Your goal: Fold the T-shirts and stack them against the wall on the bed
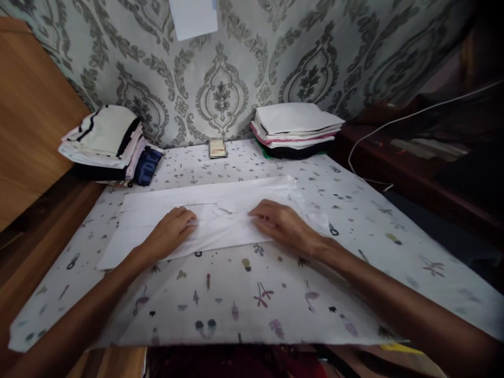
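Head view shows both forearms reaching in from the lower corners and slanting toward each other over the table, the wrists low and the backs of the hands turned up. From where I stand, the left hand [175, 228] bends forward, its thumb beneath and its fingers curled over, drawn in narrow on a bit of white cloth [144, 210]. Opposite it, the right hand [277, 220] points inward with knuckles raised, its fingers bunched on a small pinch of that same cloth. Both are slightly blurred, so the exact fingertip contact is hard to read.

The white cloth lies spread in a long, flat shape across the middle of the table, under and between the two hands. One end runs out past the left fingers, the other past the right hand, where the edge looks crumpled; small creases gather in the stretch between the fingertips.

Beneath it is a white table cover [212, 304] printed with little plants and birds. At the back, one pile of folded clothes [104, 134] sits on the left and another stack [297, 123] on the right, with a small card [217, 148] between them, near the patterned wall covering [222, 94].
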`<state>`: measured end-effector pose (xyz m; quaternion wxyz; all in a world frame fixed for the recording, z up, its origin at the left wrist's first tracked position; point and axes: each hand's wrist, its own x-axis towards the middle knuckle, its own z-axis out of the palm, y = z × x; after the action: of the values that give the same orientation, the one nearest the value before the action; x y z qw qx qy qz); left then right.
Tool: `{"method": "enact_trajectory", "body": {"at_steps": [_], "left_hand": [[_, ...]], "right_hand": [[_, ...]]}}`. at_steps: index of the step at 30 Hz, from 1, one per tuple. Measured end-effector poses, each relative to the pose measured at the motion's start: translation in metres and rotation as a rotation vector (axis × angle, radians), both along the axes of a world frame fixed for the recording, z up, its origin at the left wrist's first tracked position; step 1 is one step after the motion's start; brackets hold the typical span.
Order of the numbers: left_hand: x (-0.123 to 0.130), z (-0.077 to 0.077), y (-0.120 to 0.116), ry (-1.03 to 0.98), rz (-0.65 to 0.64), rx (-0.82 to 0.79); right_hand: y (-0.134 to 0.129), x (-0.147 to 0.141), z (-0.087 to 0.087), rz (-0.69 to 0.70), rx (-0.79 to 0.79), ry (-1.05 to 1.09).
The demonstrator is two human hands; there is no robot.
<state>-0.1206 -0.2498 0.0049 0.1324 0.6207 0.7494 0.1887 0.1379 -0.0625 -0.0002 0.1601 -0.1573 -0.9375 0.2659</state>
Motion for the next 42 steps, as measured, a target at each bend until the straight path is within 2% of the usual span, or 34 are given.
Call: {"method": "enact_trajectory", "body": {"at_steps": [2,4,8,11,14,19,21,24,28,31,34,36,39,42], "left_hand": [[-0.002,-0.002,0.005,0.018,-0.007,-0.034],[-0.008,-0.002,0.010,0.004,-0.020,-0.062],[-0.026,0.000,0.016,-0.036,0.017,-0.035],[-0.042,0.005,0.013,-0.041,0.057,-0.093],[-0.064,0.015,0.000,-0.078,0.036,-0.197],[-0.108,0.034,-0.038,-0.203,0.064,-0.422],[-0.120,0.036,-0.052,-0.263,0.143,-0.373],[-0.128,0.027,-0.066,-0.319,0.355,-0.172],[-0.127,0.009,-0.078,-0.484,0.688,0.047],[-0.122,0.003,-0.089,-0.618,0.856,0.097],[-0.111,0.002,-0.100,-0.649,0.867,0.082],[-0.101,-0.001,-0.105,-0.583,0.834,0.119],[-0.088,-0.010,-0.107,-0.313,0.789,0.207],[-0.085,-0.017,-0.105,-0.085,0.789,0.221]], "right_hand": [[-0.014,-0.008,-0.007,0.129,0.030,0.000],[-0.023,-0.011,-0.016,0.184,0.034,0.003],[-0.024,-0.008,-0.029,0.156,-0.037,0.022],[-0.021,-0.008,-0.032,0.152,-0.039,0.042],[-0.021,-0.008,-0.031,0.154,-0.042,0.040],[-0.020,-0.009,-0.032,0.130,-0.080,0.015],[-0.020,-0.009,-0.033,0.119,-0.095,0.005],[-0.020,-0.009,-0.034,0.114,-0.102,-0.008],[-0.018,-0.006,-0.032,0.089,-0.094,0.051],[-0.006,-0.001,-0.032,-0.006,-0.010,0.116],[0.016,0.006,-0.041,-0.155,0.191,0.105],[0.033,0.009,-0.052,-0.219,0.309,0.049],[0.050,0.012,-0.072,-0.213,0.410,-0.017],[0.056,0.012,-0.085,-0.192,0.465,-0.024]]}}
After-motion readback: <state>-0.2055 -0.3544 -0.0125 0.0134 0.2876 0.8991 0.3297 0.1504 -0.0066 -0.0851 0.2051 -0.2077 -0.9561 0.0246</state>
